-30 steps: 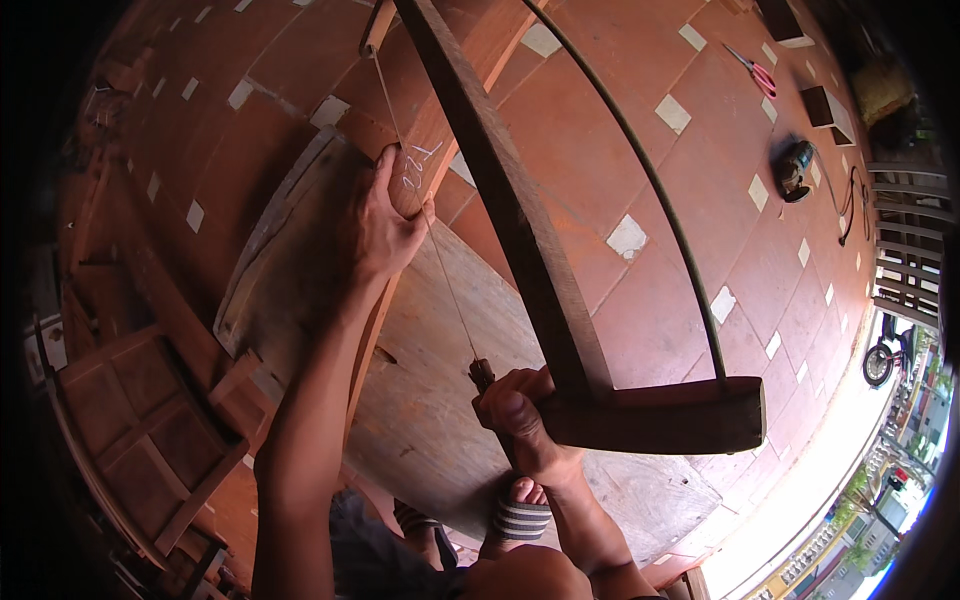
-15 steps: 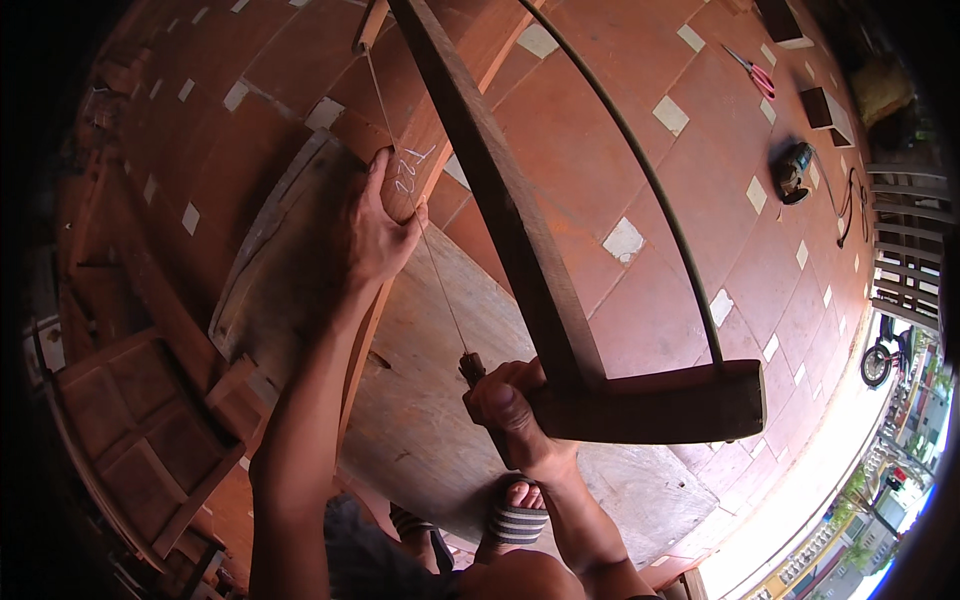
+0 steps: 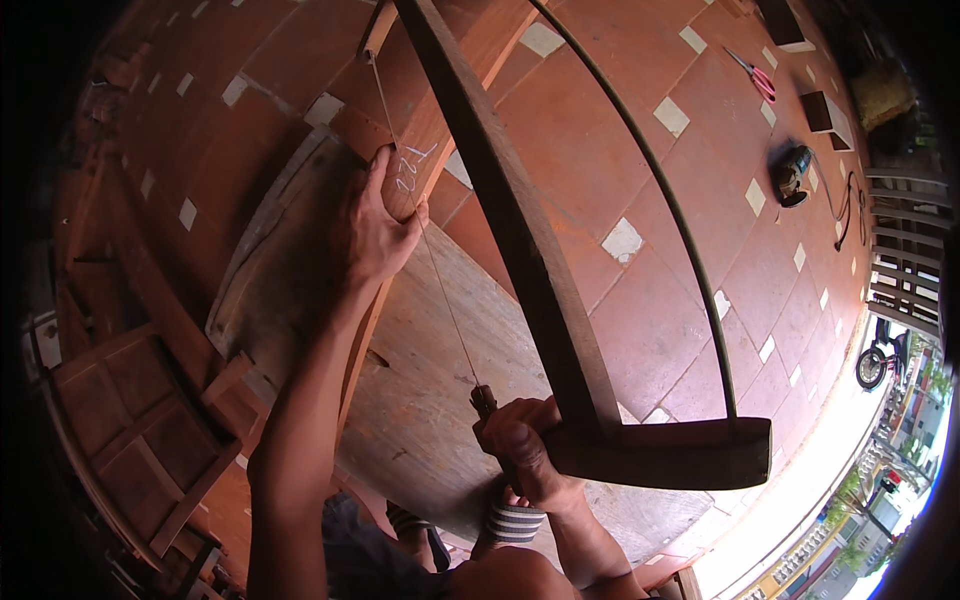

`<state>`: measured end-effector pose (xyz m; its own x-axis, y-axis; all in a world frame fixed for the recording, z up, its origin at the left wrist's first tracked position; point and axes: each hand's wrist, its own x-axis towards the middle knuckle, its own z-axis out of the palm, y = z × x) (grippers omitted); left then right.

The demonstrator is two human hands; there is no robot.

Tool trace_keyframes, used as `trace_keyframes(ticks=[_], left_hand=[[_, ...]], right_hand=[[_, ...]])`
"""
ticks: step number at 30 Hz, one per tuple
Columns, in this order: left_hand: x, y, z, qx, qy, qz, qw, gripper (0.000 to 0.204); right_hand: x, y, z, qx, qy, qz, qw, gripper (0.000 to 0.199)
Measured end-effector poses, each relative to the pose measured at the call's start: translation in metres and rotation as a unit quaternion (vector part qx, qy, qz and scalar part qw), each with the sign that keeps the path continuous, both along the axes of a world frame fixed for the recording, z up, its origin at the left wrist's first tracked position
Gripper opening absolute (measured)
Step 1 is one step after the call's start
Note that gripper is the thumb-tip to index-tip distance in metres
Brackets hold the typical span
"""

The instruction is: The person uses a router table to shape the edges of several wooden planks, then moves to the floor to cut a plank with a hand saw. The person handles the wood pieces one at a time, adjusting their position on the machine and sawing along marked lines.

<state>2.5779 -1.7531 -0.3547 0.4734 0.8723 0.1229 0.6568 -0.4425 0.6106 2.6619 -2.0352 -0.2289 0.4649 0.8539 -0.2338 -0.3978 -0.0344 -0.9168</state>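
Note:
A large wooden frame saw [image 3: 520,230] slants across the middle, with a dark centre bar and a curved tension rod on its right side. My right hand [image 3: 532,462] is wrapped around its near end, by the handle where the thin blade [image 3: 450,305] is fastened. The blade runs up past my left hand to the far end piece. My left hand [image 3: 375,235] grips a reddish wooden beam [image 3: 437,125] with white chalk marks, thumb and fingers around its edges close to the blade. Where the blade meets the wood is hard to make out.
Beneath the beam lies a worn wooden board [image 3: 430,345], with my striped sandal [image 3: 515,524] at its near side. Carved wooden panels [image 3: 140,430] stand left. On the tiled floor at right are pink-handled scissors [image 3: 762,80], a corded power tool [image 3: 793,178] and wooden blocks [image 3: 828,115].
My right hand has drawn the saw's near end toward me, lower in the picture. The left hand and the beam have stayed in place.

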Motion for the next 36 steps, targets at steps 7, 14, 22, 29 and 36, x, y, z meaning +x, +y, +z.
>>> trace_keyframes(ticks=[7, 14, 22, 29, 36], left_hand=[[0.010, -0.001, 0.019, -0.054, 0.017, -0.011, 0.998, 0.087], [-0.002, -0.002, -0.001, -0.088, -0.073, 0.001, 0.993, 0.089], [-0.002, 0.000, 0.002, -0.062, -0.041, -0.010, 0.997, 0.091], [0.008, -0.001, 0.010, -0.117, -0.017, 0.039, 0.992, 0.081], [0.001, 0.004, -0.001, -0.033, 0.035, 0.011, 0.999, 0.065]], right_hand=[[0.014, 0.078, -0.012, -0.002, 0.063, -0.067, 0.996, 0.037], [0.000, 0.029, 0.012, -0.065, 0.024, -0.031, 0.997, 0.027], [-0.002, 0.020, 0.000, -0.033, 0.005, -0.061, 0.998, 0.027], [0.009, 0.109, -0.019, -0.005, -0.020, -0.115, 0.993, 0.023], [-0.006, -0.046, 0.051, -0.028, -0.014, 0.004, 0.999, 0.028]])
